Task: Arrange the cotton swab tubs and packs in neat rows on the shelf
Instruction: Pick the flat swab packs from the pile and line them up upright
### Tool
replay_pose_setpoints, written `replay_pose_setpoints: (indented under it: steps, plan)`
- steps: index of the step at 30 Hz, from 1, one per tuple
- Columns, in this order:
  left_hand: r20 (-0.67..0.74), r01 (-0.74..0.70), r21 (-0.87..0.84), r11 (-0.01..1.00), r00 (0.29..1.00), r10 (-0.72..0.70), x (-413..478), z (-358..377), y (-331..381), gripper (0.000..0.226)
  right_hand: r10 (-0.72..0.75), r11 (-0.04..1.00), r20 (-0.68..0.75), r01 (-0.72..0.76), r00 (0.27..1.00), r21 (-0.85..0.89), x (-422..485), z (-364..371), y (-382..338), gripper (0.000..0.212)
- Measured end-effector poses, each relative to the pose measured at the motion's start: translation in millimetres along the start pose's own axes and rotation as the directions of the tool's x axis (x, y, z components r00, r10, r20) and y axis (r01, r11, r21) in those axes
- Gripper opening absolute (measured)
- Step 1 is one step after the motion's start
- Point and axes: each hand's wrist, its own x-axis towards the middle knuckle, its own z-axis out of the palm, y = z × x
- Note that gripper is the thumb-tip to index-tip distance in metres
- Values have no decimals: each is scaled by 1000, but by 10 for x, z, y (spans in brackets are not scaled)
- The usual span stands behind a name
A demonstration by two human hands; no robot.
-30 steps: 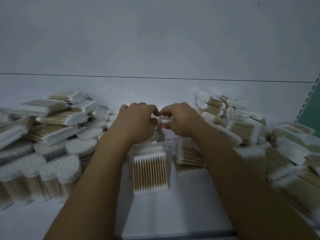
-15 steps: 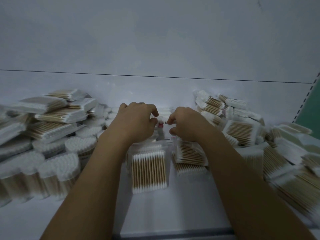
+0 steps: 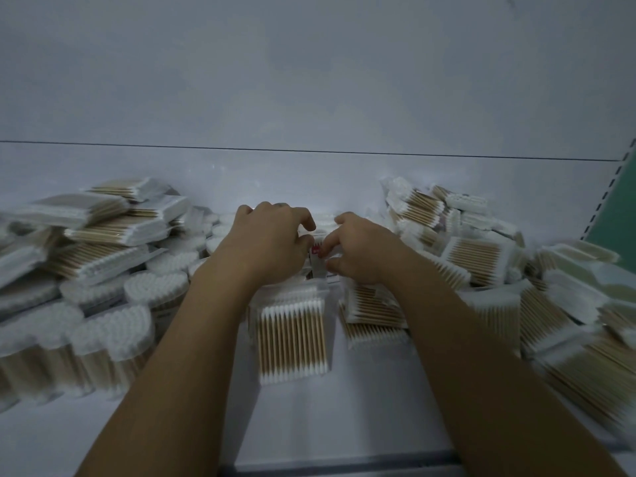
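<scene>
- The flat white shelf [image 3: 309, 414] is carrying everything, with a pale back panel rising behind it; its middle strip toward the front edge is lying bare.
- Loose heaps of clear-plastic packs of wooden-stemmed cotton swabs [image 3: 103, 232] are crowding the left end of the shelf, and a similar slumped heap [image 3: 481, 256] is filling the right end, so rows are far from formed.
- Round clear tubs of swabs with fluffy white tips upward [image 3: 113, 342] are standing along the front left edge, touching one another.
- One flat rectangular pack, tan stems and white tips under glossy film [image 3: 292, 335], is lying at mid-shelf, just in front of both hands.
- The left hand [image 3: 272, 246] and right hand [image 3: 361, 249] are meeting behind that pack; their fingers [image 3: 321, 242] are pinching together on a small pack top with a red mark [image 3: 316, 251].
- Slippery film probably calls for gripping both corners evenly and squaring each pack to the back edge.
</scene>
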Motion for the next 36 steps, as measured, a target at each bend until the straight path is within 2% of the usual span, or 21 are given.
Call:
replay_pose_setpoints:
  steps: [4,6,8,11,17,19,23,24,26,28,30,31,33,35,36]
  plan:
    - [-7,0,9,1000,1000,0,0,3,11,29,0,995,-93,-8,996,-95,-34,-46,4,25]
    - [-11,2,13,1000,1000,-2,1,-1,6,29,-7,997,-115,-1,993,-71,-40,-89,-4,20]
    - [-12,3,11,1000,1000,-3,-1,-1,5,29,-32,999,-23,32,999,8,-30,-96,-22,19]
    - [-15,8,10,1000,1000,-7,3,-2,-1,29,-71,997,162,67,984,29,21,-37,-81,22]
    - [0,11,11,1000,1000,-11,0,0,1,29,-124,992,226,117,966,45,95,72,-101,24]
    - [1,9,-1,1000,1000,-9,-5,5,5,28,-150,986,193,133,970,97,60,34,-102,23]
    - [-4,-29,-29,999,1000,29,-7,-17,37,26,-139,962,-21,140,990,235,-106,-266,9,18]
    - [-8,-44,-38,998,999,44,-5,-30,48,26,-133,957,-7,130,991,259,-171,-360,49,20]
    - [-9,-64,-54,997,998,64,-6,-44,65,25,-120,969,165,79,979,235,-282,-481,83,41]
    - [-8,-73,-46,996,997,72,-10,-52,68,25,-82,996,360,67,929,54,-312,-463,66,73]
    - [-9,-77,-49,996,997,76,-10,-52,66,25,-13,996,453,51,891,-71,-274,-362,17,93]
    - [-10,-78,-59,995,997,78,-16,-47,71,25,12,995,462,35,887,-93,-248,-309,5,96]
    - [-16,-82,-76,994,997,81,-32,-39,91,24,28,997,417,7,909,-83,-229,-268,19,89]
    - [-30,-75,-93,993,997,73,-42,-32,104,25,8,1000,311,-16,950,20,-247,-304,94,77]
    - [-45,-66,-104,992,997,62,-48,-24,103,26,1,991,241,-33,971,129,-266,-331,145,73]
